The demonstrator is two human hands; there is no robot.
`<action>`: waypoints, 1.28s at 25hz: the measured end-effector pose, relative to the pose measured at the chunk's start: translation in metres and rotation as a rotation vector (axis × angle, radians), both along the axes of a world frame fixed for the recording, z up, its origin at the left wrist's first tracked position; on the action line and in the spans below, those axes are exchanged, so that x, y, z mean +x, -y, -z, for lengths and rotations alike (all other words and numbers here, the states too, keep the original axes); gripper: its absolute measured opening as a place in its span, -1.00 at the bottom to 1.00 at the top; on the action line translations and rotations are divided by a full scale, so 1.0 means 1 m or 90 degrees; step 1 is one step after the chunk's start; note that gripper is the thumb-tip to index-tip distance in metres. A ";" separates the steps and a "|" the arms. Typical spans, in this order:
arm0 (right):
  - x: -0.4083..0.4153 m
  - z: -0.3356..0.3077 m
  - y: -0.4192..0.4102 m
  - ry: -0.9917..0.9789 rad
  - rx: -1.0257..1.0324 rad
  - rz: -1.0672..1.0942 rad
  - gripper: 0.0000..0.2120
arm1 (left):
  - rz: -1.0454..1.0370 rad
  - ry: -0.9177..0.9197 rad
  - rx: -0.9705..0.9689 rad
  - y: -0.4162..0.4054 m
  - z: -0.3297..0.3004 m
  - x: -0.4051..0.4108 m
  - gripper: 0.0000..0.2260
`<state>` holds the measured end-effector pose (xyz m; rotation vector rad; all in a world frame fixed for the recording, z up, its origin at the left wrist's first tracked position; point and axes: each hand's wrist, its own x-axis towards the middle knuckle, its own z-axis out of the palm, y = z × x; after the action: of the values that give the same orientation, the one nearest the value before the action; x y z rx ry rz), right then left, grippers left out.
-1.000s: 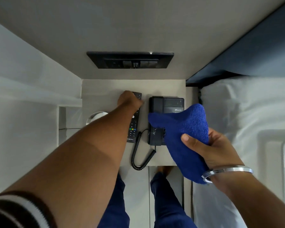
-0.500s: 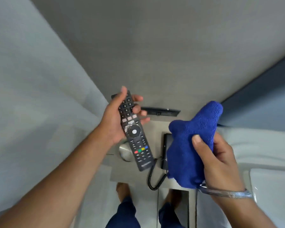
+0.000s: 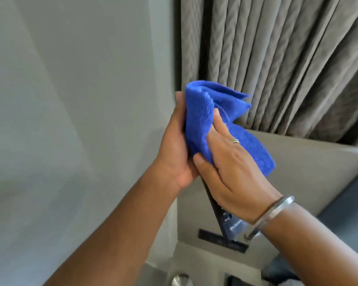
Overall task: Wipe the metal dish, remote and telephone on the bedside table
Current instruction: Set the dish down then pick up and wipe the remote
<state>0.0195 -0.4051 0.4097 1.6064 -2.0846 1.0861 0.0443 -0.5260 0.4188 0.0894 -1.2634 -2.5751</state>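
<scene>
My left hand [image 3: 175,145] holds the black remote [image 3: 228,222] upright in front of me; only its lower end shows, sticking out below both hands. My right hand [image 3: 229,162] presses a blue cloth [image 3: 201,120] against the upper part of the remote, which the cloth hides. A bracelet is on the right wrist. At the bottom edge a piece of the metal dish [image 3: 181,280] shows on the bedside table [image 3: 205,265]. A dark corner of the telephone [image 3: 241,281] shows at the bottom edge.
A black switch panel [image 3: 211,237] sits on the wall above the table. Grey curtains [image 3: 287,58] hang at the upper right, a plain wall [image 3: 70,100] fills the left, and a padded headboard [image 3: 318,172] stands at the right.
The view has tilted up from the table toward the wall and curtains. My left hand lifted the remote off the table, and my right hand brought the cloth onto it.
</scene>
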 end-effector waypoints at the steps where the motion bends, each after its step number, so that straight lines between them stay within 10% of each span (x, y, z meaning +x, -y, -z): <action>1: 0.002 -0.006 0.004 -0.029 0.017 -0.013 -0.66 | 0.004 -0.015 0.012 0.002 -0.008 -0.001 -0.36; 7: 0.007 0.005 -0.013 -0.023 0.095 -0.103 -0.59 | 0.060 0.082 0.060 0.028 -0.006 0.006 -0.25; 11: 0.003 0.067 -0.053 -0.058 0.293 -0.224 -0.64 | -0.145 0.019 0.088 0.057 -0.019 0.012 -0.38; 15: -0.015 0.106 -0.086 0.430 0.172 -0.006 -0.35 | -0.148 0.055 0.057 0.078 -0.032 0.022 -0.34; 19: -0.020 0.068 -0.087 0.788 -0.107 0.094 -0.74 | -0.045 0.010 0.042 0.060 -0.012 0.027 -0.32; 25: 0.027 -0.037 -0.055 0.539 -0.199 -0.128 -0.73 | -0.014 -0.042 -0.012 0.019 -0.008 0.028 -0.31; 32: 0.052 -0.021 -0.016 -0.062 0.046 0.039 -0.72 | -0.113 -0.069 0.073 0.002 -0.026 0.033 -0.19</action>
<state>0.0712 -0.3891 0.4308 1.5838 -2.1162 0.9044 0.0769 -0.5281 0.4452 0.0786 -1.0220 -2.4627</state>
